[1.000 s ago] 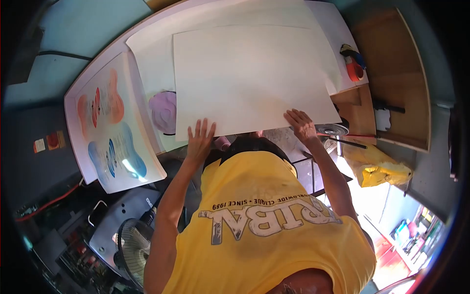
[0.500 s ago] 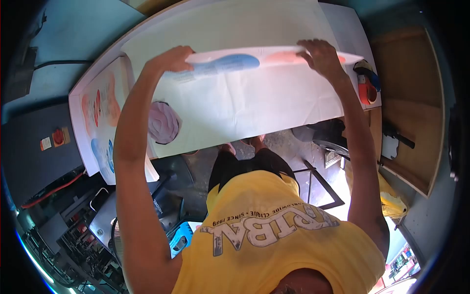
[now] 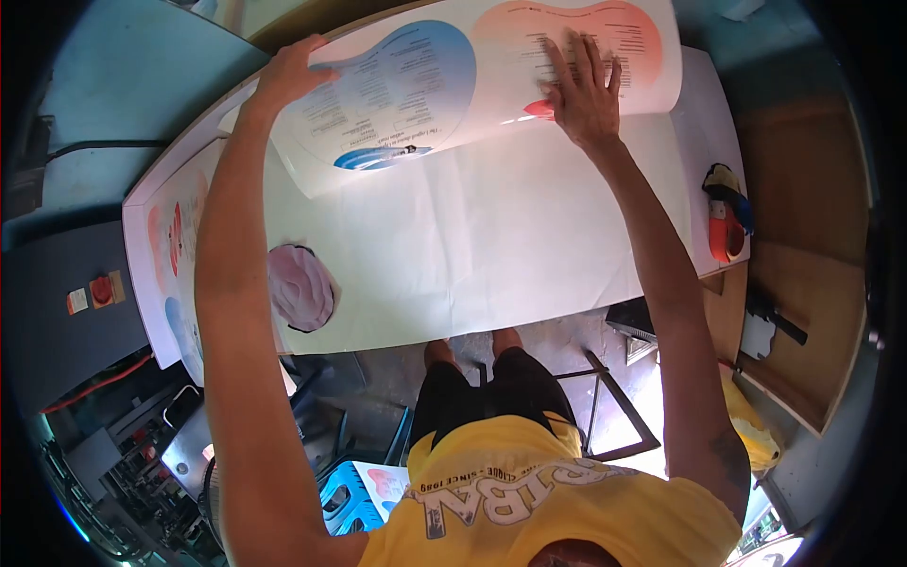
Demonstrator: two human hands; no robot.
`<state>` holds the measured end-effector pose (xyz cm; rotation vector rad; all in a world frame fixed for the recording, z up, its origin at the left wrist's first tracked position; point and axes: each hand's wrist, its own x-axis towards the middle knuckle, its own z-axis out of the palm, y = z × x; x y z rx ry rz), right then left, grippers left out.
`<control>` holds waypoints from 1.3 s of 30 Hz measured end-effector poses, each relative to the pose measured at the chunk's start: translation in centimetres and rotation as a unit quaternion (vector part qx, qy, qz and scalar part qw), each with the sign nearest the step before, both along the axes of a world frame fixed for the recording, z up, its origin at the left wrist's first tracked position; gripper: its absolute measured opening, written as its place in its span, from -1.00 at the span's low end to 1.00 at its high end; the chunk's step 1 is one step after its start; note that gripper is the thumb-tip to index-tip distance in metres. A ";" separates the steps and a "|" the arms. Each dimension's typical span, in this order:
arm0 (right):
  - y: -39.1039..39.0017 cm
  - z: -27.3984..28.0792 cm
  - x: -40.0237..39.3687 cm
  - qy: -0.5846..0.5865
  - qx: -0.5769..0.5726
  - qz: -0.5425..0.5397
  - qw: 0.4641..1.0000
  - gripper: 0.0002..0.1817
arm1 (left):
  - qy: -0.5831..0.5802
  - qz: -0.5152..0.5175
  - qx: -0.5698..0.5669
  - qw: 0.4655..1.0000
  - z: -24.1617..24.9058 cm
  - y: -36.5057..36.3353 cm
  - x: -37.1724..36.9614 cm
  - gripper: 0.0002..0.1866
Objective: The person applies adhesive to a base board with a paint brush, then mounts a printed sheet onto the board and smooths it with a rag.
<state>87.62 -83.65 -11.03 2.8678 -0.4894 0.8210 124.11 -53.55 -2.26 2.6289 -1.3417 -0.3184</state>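
A large printed sheet (image 3: 491,85) with a blue and an orange rounded shape lies across the far part of the white table (image 3: 416,283). At its left end my left hand (image 3: 288,74) grips the edge, the thumb on the printed side. My right hand (image 3: 588,99) rests on the orange print, fingers spread, palm down. The sheet's near edge curves up a little from the pale surface below. A folded pinkish cloth pad (image 3: 302,288) sits on the table near my left forearm.
An orange-and-black tool (image 3: 726,227) lies at the table's right end. More printed sheets (image 3: 170,246) are at the left end, partly behind my arm. A blue plastic stool (image 3: 351,501) stands below on the left, a dark metal frame (image 3: 614,416) on the floor at right.
The printed sheet, held up edge-on before, now lies on the far side of the table, print showing. My left hand moved up and left; my right hand let go of the edge and spread flat.
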 end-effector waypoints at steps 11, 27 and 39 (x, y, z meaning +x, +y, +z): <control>2.0 -3.4 -1.1 0.128 0.055 -0.076 0.987 -0.33 | -0.193 -0.077 -0.111 0.972 -11.0 1.0 -18.6 -0.26; 11.0 -11.8 5.0 0.237 0.096 0.053 0.965 -0.24 | -0.111 -0.068 -0.074 0.989 -20.3 -3.2 -22.3 -0.39; -9.7 -11.1 -5.1 0.217 0.066 -0.065 0.972 -0.25 | -0.093 0.059 -0.004 0.994 -19.1 8.9 -16.4 -0.38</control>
